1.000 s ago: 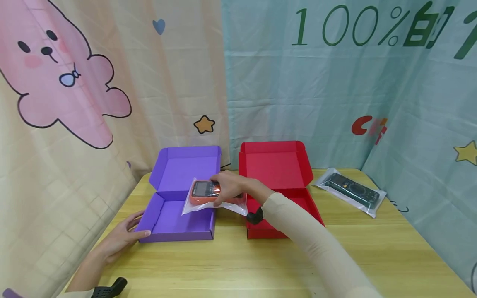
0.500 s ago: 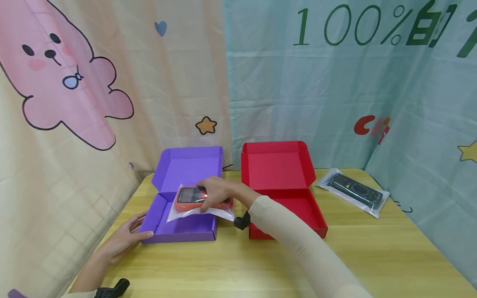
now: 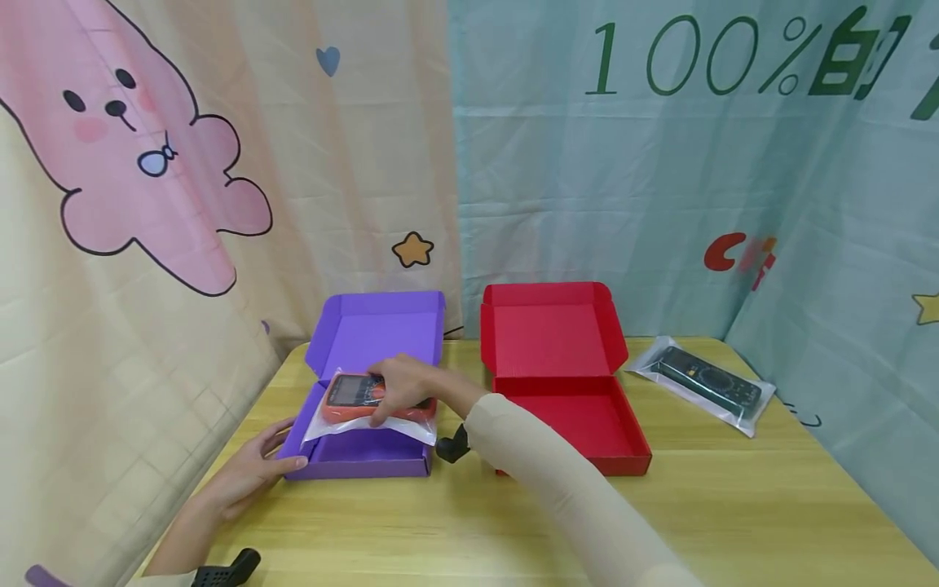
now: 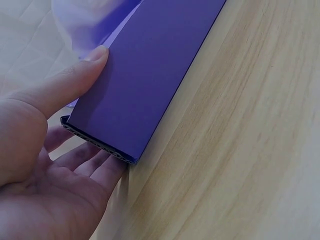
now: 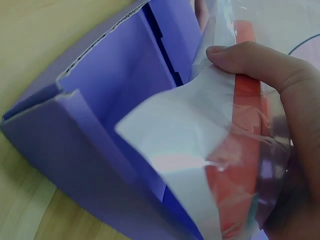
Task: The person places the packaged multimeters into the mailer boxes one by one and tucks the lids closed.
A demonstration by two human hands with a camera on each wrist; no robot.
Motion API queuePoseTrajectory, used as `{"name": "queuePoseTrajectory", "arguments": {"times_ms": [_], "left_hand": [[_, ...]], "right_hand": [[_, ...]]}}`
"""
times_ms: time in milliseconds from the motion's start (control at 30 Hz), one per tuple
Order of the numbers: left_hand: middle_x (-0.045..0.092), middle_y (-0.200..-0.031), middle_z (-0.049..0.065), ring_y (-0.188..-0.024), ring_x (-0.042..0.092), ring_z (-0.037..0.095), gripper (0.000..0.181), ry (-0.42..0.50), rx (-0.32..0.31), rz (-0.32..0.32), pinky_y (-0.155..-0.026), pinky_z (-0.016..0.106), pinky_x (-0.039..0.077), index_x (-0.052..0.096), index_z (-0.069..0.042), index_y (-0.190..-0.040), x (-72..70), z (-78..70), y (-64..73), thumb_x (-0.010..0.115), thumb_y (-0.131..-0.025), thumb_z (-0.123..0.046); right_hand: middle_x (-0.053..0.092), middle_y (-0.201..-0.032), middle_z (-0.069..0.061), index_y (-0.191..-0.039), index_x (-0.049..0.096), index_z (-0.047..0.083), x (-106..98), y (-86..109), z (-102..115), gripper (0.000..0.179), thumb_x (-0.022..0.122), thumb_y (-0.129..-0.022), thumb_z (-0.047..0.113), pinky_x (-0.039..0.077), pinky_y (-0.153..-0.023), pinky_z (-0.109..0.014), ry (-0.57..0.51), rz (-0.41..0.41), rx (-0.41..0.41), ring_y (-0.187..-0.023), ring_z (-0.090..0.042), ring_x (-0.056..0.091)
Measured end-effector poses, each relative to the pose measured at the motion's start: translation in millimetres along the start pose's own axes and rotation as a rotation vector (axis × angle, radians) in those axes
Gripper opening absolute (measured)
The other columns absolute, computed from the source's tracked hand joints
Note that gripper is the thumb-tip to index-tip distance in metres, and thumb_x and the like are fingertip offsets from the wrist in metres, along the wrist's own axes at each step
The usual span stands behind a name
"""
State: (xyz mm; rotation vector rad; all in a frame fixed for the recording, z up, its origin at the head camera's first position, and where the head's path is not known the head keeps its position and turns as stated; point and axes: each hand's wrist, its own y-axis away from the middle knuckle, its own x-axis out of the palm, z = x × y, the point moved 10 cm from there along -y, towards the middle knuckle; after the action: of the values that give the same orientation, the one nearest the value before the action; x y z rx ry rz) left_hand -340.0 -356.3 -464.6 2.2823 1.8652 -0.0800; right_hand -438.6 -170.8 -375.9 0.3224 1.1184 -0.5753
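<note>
An orange multimeter with a grey screen, sealed in a clear plastic bag, is tilted over the open purple box. My right hand grips it from above, thumb on the near side. In the right wrist view the bag's loose white edge hangs over the box interior. My left hand holds the box's front left corner. The left wrist view has the thumb on the front wall's upper edge and the other fingers around the side.
An open red box stands right of the purple one, its lid raised. Farther right on the wooden table lies a dark green multimeter in a clear bag. Printed curtains hang behind the table.
My right hand has carried the bagged orange multimeter left and slightly down, farther over the purple box. My left hand stays at the box corner. The head view has shifted slightly.
</note>
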Motion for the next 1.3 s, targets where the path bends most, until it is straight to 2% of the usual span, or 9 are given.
{"name": "queuePoseTrajectory", "arguments": {"times_ms": [167,367,533,633,800,900,1000,1133,1300], "left_hand": [[0.012,-0.164,0.032,-0.137,0.04,0.031,0.09,-0.001,-0.012,-0.004,-0.097,0.025,0.049,0.008,0.003,-0.162,-0.3,0.1,-1.1,0.07,-0.097,-0.004],[0.014,-0.163,0.032,-0.137,0.038,0.031,0.089,-0.004,0.005,-0.011,-0.097,0.024,0.049,0.009,0.005,-0.161,-0.9,-1.2,-2.0,0.071,-0.097,-0.003],[0.012,-0.163,0.035,-0.143,0.031,0.04,0.09,-0.009,0.018,0.004,-0.098,0.024,0.049,0.009,0.007,-0.161,0.4,-0.7,-2.5,0.071,-0.096,-0.002],[0.012,-0.162,0.036,-0.144,0.028,0.043,0.091,-0.021,0.02,0.014,-0.098,0.024,0.048,0.009,0.007,-0.161,0.5,0.1,-2.0,0.071,-0.096,-0.002],[0.014,-0.161,0.038,-0.142,0.032,0.043,0.09,-0.048,0.007,0.018,-0.098,0.025,0.049,0.009,0.008,-0.161,0.4,3.0,-1.3,0.071,-0.096,-0.004],[0.016,-0.161,0.038,-0.142,0.033,0.044,0.09,-0.05,-0.007,0.014,-0.098,0.027,0.049,0.01,0.008,-0.161,0.5,4.5,-1.2,0.072,-0.097,-0.006],[0.017,-0.16,0.038,-0.142,0.033,0.044,0.089,-0.049,-0.011,0.009,-0.098,0.027,0.049,0.01,0.008,-0.161,0.1,4.6,-1.2,0.071,-0.098,-0.007],[0.018,-0.16,0.037,-0.14,0.036,0.041,0.087,-0.042,-0.002,0.001,-0.097,0.025,0.049,0.011,0.008,-0.161,-1.3,3.1,-1.6,0.07,-0.098,-0.006],[0.018,-0.161,0.037,-0.139,0.038,0.039,0.087,-0.032,0.007,-0.006,-0.096,0.025,0.05,0.012,0.008,-0.161,-0.5,1.5,-3.0,0.07,-0.098,-0.006]], "right_hand": [[0.063,-0.093,0.007,-0.139,0.059,0.007,2,-7.8,8,0.083,0.091,-0.072,0.043,0.049,-0.068,-0.018,-0.014,-0.01,0.001,-0.08,-0.009,0.06],[0.062,-0.091,0.008,-0.134,0.061,0.009,12,-15.5,14,0.077,0.091,-0.073,0.044,0.049,-0.065,-0.018,-0.028,-0.003,-0.006,-0.078,-0.008,0.059],[0.063,-0.09,0.007,-0.129,0.063,0.01,25,-17.0,5,0.071,0.092,-0.073,0.042,0.05,-0.064,-0.018,-0.061,0.0,0.021,-0.077,-0.008,0.059],[0.062,-0.09,0.008,-0.131,0.063,0.01,33,-16.9,-4,0.073,0.092,-0.073,0.043,0.05,-0.066,-0.018,-0.043,0.002,0.041,-0.078,-0.008,0.059],[0.061,-0.093,0.009,-0.14,0.06,0.011,47,-15.8,-15,0.081,0.091,-0.074,0.047,0.049,-0.071,-0.02,0.004,0.035,0.093,-0.083,-0.009,0.058],[0.063,-0.103,0.007,-0.145,0.055,0.011,55,-14.2,-18,0.087,0.089,-0.076,0.052,0.048,-0.079,-0.021,0.039,0.071,0.119,-0.092,-0.009,0.058],[0.064,-0.126,0.003,-0.152,0.048,0.009,58,-12.7,-18,0.096,0.085,-0.078,0.059,0.046,-0.094,-0.022,0.069,0.097,0.124,-0.112,-0.009,0.058],[0.054,-0.15,-0.005,-0.158,0.04,0.007,56,-12.4,-16,0.103,0.081,-0.081,0.062,0.037,-0.111,-0.023,0.07,0.102,0.089,-0.136,-0.014,0.049],[0.054,-0.149,-0.006,-0.158,0.041,0.004,54,-7.1,-20,0.101,0.08,-0.083,0.06,0.037,-0.11,-0.022,0.065,0.115,0.059,-0.134,-0.014,0.049]]}}
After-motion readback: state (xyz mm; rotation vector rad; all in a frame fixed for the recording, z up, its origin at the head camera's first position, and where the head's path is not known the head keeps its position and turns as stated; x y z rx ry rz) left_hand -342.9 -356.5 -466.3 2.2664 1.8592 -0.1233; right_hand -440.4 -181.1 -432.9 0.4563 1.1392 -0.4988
